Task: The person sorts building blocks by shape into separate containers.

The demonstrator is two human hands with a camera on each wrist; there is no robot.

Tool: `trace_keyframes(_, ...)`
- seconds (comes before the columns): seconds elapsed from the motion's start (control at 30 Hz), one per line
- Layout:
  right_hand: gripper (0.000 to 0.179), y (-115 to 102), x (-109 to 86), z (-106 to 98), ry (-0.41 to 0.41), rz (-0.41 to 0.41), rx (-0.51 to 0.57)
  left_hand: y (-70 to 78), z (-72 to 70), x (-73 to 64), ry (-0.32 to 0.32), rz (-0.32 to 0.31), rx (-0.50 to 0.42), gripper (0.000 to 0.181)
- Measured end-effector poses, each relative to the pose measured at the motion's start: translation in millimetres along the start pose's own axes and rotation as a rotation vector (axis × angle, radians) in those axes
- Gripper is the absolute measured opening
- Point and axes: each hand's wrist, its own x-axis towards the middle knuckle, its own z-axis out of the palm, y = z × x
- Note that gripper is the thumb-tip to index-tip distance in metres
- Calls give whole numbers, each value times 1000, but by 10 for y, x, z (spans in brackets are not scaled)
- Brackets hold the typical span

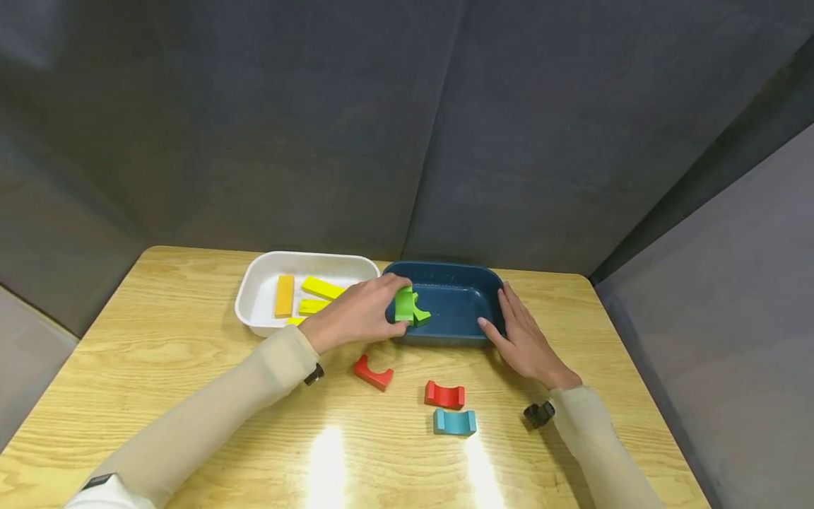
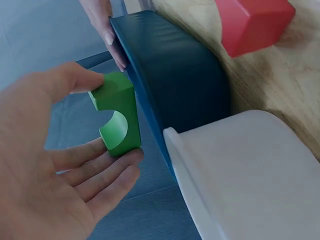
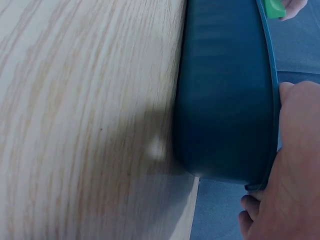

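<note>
My left hand (image 1: 359,311) pinches a green arch block (image 2: 120,115) between thumb and fingertips, over the left end of the dark blue tray (image 1: 454,336). In the head view, a second green piece (image 1: 422,315) shows just beside the held block, partly covered by it. My right hand (image 1: 528,346) holds the tray's right front corner, the thumb over the rim and the fingers along the right side. In front of the tray lie two red arch blocks, one to the left (image 1: 373,373) and one to the right (image 1: 444,396). A teal arch block (image 1: 454,423) lies nearest me.
A white tray (image 1: 244,311) stands against the left of the blue one. It contains an orange block (image 1: 284,295) and several yellow blocks (image 1: 323,288), partly hidden by my left hand. The wooden table (image 1: 191,396) backs onto a dark grey partition (image 1: 305,127).
</note>
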Motion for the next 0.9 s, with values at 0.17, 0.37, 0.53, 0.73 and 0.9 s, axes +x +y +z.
trace_keyframes(0.17, 90, 0, 3, -13, 2, -1, -3, -53, 37, 82, -1, -14, 54, 72)
trace_keyframes(0.37, 89, 15, -8, -6, 5, -9, -1, -96, 93, 159, -23, -21, 63, 73)
trace_keyframes(0.53, 89, 34, -19, 15, 6, -9, -4, -120, 135, 211, -48, -29, 83, 73)
trace_keyframes(0.73, 89, 45, -32, 14, 14, -8, -3, -129, 164, 281, -38, -4, 138, 69)
trace_keyframes(0.9, 89, 37, -39, 3, 12, -7, -5, -140, 197, 322, -45, -2, 184, 66)
